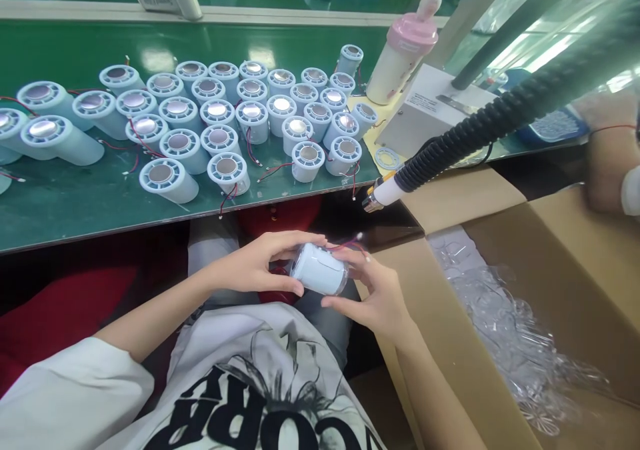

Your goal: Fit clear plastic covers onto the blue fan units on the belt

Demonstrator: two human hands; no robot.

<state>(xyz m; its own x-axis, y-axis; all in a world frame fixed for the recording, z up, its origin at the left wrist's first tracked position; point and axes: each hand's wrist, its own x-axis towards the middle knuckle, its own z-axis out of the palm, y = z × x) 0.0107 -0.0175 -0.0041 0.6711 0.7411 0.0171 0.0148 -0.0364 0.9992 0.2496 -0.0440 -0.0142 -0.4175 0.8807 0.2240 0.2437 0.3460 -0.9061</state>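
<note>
Cylinders (pixel 219 137) stand massed on the bench (pixel 75 210); bottle (pixel 403 60) and unit (pixel 430 113) to their right. Carton (pixel 465 197) right of bench, hose (pixel 500 113) above it. Held cylinder (pixel 320 270) before the bench, between left hand (pixel 260 263) and right hand (pixel 380 297).

The cylinder (pixel 320 270) you hold is pale blue-white, with thin red wires (pixel 345 244) trailing off it. The row of parts (pixel 219 137) shares that pale shade, each topped with a shiny silver disc, on a dark green bench (pixel 75 203). The bottle (pixel 397 70) is cream with a pink cap, the ribbed hose (pixel 500 115) black, the box (pixel 450 343) plain brown. Your shirt (pixel 225 363) is white with bold black lettering.
</note>
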